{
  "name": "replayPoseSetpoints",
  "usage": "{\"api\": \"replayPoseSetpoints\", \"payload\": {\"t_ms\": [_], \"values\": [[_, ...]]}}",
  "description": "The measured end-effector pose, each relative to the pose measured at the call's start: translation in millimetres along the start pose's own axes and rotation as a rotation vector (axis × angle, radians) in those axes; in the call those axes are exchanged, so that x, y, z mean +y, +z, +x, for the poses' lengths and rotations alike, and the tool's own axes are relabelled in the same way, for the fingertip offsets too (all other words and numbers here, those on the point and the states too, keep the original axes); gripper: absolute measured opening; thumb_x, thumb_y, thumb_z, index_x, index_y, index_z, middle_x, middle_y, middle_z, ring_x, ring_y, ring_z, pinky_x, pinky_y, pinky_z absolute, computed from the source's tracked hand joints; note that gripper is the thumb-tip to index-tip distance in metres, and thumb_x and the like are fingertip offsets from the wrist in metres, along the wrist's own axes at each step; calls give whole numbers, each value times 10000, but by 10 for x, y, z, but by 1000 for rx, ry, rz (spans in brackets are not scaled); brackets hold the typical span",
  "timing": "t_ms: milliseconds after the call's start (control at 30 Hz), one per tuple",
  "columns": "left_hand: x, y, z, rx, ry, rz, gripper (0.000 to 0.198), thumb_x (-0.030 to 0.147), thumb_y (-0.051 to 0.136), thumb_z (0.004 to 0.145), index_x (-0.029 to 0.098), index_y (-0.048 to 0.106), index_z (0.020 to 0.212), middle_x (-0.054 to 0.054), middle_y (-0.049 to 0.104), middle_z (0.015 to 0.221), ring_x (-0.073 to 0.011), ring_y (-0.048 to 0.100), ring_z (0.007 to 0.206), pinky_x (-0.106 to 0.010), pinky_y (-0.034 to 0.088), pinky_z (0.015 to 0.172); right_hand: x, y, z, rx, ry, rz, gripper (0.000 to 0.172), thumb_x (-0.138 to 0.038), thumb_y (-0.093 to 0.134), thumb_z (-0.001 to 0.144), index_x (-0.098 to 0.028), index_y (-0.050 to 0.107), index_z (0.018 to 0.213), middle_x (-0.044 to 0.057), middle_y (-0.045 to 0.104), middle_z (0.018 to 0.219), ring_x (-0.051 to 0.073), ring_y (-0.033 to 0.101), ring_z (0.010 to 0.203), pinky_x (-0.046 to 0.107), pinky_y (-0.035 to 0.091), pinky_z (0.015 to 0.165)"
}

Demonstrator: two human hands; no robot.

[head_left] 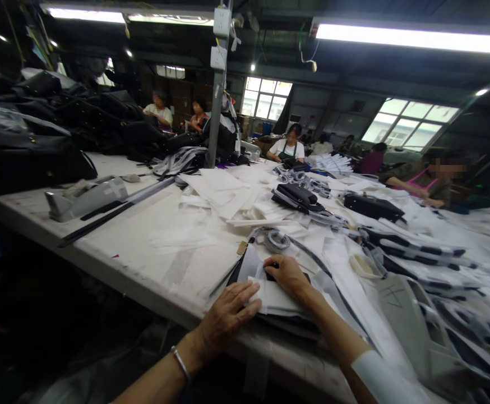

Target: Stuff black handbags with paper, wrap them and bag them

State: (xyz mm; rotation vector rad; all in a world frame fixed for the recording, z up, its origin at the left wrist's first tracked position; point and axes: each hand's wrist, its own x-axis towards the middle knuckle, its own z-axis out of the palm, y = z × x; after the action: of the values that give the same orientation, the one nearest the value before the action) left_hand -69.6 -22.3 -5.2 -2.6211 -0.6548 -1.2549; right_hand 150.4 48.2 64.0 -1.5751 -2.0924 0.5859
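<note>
A dark flat bag (287,324) lies at the table's near edge, with a white foam sheet (278,297) over it. My left hand (233,306) rests on the sheet's left side, its fingers stretched out. Above it, my right hand (287,275) is closed, its fingertips pinched at a small black part near the bag's top; what they hold is partly hidden. A long wrapped strap (312,259) arches from the bag's upper left corner round to the right. Just beyond the hands lies a coiled wrapped strap (277,241), near a small tan tag (242,247).
A grey tape dispenser (408,314) stands close on my right, another (87,199) at left. White sheets (228,191) lie across the table's middle. Black bags (299,196) and wrapped straps spread rightward. A metal post (216,118) rises behind. Several people sit around the table's far side.
</note>
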Motion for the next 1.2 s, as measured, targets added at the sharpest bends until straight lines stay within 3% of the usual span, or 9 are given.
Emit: {"api": "replayPoseSetpoints", "payload": {"t_ms": [133, 300, 433, 567, 633, 800, 900, 1000, 1200], "values": [[-10, -2, -3, -28, 36, -11, 329, 111, 348, 1021, 135, 575, 1258, -118, 620, 1312, -247, 406, 1398, -472, 423, 1120, 0, -21, 37, -8, -4, 48, 165, -216, 609, 769, -196, 763, 822, 25, 756, 798, 203, 695, 784, 306, 518, 786], [-4, -17, -4, -31, 26, -41, 328, 136, 376, 1030, 145, 562, 1300, -107, 639, 1280, -212, 509, 1305, -397, 468, 1076, -90, -104, -290, 107, -67, 96, 218, -253, 592, 840, -200, 734, 997, 55, 747, 1037, 217, 679, 995, 344, 501, 939], [-2, -17, -1, -28, 18, -56, 325, 160, 402, 1032, 158, 553, 1319, -100, 652, 1259, -202, 538, 1266, -372, 487, 1047, -254, -80, -938, 136, -366, 66, 165, -224, 553, 936, -227, 699, 1013, 47, 737, 993, 176, 686, 948, 290, 541, 870], [-4, 14, -31, -34, -10, -90, 330, 167, 386, 1036, 166, 548, 1323, -94, 649, 1268, -200, 537, 1264, -371, 478, 1050, -259, 98, -1510, -57, -672, -229, 280, -146, 540, 936, -248, 640, 1176, 37, 731, 1119, 207, 648, 1116, 398, 446, 1089], [-4, 23, -40, -37, -19, -100, 343, 159, 372, 1036, 165, 537, 1336, -96, 646, 1275, -198, 531, 1273, -369, 470, 1057, -154, 235, -1631, -26, -773, -418, 367, -151, 540, 933, -242, 588, 1284, 47, 692, 1244, 241, 601, 1210, 430, 421, 1115], [-6, -32, 81, 9, -21, -77, 337, 137, 359, 1029, 164, 557, 1300, -93, 672, 1229, -183, 574, 1223, -342, 496, 1017, -3, 530, -1539, 239, -784, -476, 333, -168, 370, 1008, -206, 612, 1232, 65, 732, 1134, 225, 665, 1058, 374, 524, 944], [-4, -78, 200, 11, -8, -75, 321, 139, 373, 1016, 168, 579, 1261, -92, 685, 1201, -184, 600, 1182, -340, 510, 995, -162, 652, -1421, 345, -731, -280, 278, -135, 374, 1001, -184, 645, 1033, 66, 735, 926, 201, 670, 900, 367, 517, 866], [10, -66, 233, -27, -8, -82, 325, 140, 375, 1006, 178, 589, 1249, -90, 691, 1192, -192, 608, 1170, -355, 506, 1002, -353, 759, -1350, 457, -691, -146, 277, -94, 389, 979, -183, 626, 867, 28, 651, 704, 152, 596, 658, 279, 463, 625], [65, 25, 117, 12, -6, -88, 306, 176, 359, 1031, 186, 605, 1214, -87, 706, 1155, -195, 625, 1148, -350, 516, 982, -429, 674, -1352, 440, -658, -56, 289, -63, 363, 953, -187, 619, 899, 24, 637, 710, 146, 588, 655, 266, 437, 591]]}}
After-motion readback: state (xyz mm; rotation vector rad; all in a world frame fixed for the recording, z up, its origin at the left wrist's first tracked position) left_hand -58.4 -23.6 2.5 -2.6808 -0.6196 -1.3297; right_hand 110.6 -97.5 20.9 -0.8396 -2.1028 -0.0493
